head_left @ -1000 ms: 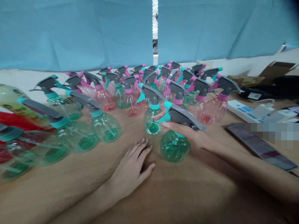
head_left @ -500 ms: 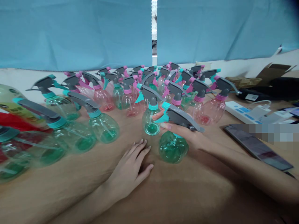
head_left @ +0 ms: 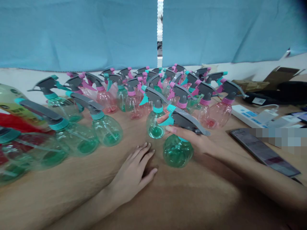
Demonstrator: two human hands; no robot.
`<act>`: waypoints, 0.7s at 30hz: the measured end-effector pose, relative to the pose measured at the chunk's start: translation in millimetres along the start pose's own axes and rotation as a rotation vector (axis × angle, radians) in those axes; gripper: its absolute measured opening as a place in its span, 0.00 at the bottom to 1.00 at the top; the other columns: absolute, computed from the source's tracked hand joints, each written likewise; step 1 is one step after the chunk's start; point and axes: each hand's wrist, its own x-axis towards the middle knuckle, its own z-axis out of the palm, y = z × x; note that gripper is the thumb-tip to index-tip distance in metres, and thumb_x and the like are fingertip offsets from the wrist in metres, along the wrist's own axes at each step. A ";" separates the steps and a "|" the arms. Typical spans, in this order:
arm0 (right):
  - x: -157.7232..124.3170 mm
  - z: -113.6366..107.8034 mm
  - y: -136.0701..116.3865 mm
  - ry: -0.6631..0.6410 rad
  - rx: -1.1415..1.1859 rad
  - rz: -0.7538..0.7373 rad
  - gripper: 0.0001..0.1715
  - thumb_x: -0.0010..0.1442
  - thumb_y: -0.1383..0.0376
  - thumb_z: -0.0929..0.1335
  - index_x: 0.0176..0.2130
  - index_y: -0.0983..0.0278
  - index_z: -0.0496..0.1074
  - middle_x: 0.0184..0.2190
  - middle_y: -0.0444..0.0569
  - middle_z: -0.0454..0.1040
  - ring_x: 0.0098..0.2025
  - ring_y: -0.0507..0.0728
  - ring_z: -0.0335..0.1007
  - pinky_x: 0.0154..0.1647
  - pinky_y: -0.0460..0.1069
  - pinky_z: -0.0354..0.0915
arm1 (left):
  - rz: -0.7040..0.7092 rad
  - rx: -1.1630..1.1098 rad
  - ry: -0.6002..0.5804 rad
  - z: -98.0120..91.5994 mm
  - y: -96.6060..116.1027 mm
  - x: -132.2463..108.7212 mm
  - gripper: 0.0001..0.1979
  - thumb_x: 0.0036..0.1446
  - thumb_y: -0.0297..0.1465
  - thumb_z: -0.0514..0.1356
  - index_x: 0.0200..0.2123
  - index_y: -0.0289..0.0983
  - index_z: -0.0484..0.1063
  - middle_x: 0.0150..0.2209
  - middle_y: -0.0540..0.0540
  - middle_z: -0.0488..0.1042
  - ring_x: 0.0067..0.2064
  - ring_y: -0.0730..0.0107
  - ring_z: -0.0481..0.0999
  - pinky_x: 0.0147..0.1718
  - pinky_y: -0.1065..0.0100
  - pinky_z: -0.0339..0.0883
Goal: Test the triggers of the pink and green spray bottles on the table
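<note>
Holding upright clear green plastic spray bottle | right hand: fingers closed round neck | left hand: open, flat, just left of base

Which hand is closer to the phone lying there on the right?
The right hand is closer: it grips a green spray bottle just left of the phone. The left hand rests on the table farther left, on the bottle's other side.

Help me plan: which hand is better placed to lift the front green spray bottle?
Right, probably: the right hand has its fingers around the neck of the green spray bottle, under the sprayer head, while the left hand lies flat beside it, not touching.
</note>
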 end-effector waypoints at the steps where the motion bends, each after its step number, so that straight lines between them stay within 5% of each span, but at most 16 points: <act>1: 0.1 0.0 0.9 -0.001 0.005 0.003 0.12 0.58 0.60 0.69 0.43 0.58 0.71 0.39 0.45 0.72 0.38 0.55 0.69 0.45 0.54 0.66 | -0.001 -0.002 -0.001 -0.1 0.1 0.0 0.23 0.66 0.42 0.51 0.59 0.35 0.60 0.62 0.37 0.62 0.63 0.52 0.59 0.59 0.49 0.56; 21: -0.1 0.3 6.1 0.002 0.042 -0.013 0.13 0.58 0.59 0.69 0.44 0.58 0.71 0.41 0.45 0.71 0.39 0.54 0.68 0.43 0.52 0.66 | -0.001 -0.006 -0.012 0.2 -0.3 0.0 0.24 0.66 0.41 0.52 0.59 0.34 0.61 0.62 0.37 0.61 0.64 0.53 0.58 0.59 0.49 0.55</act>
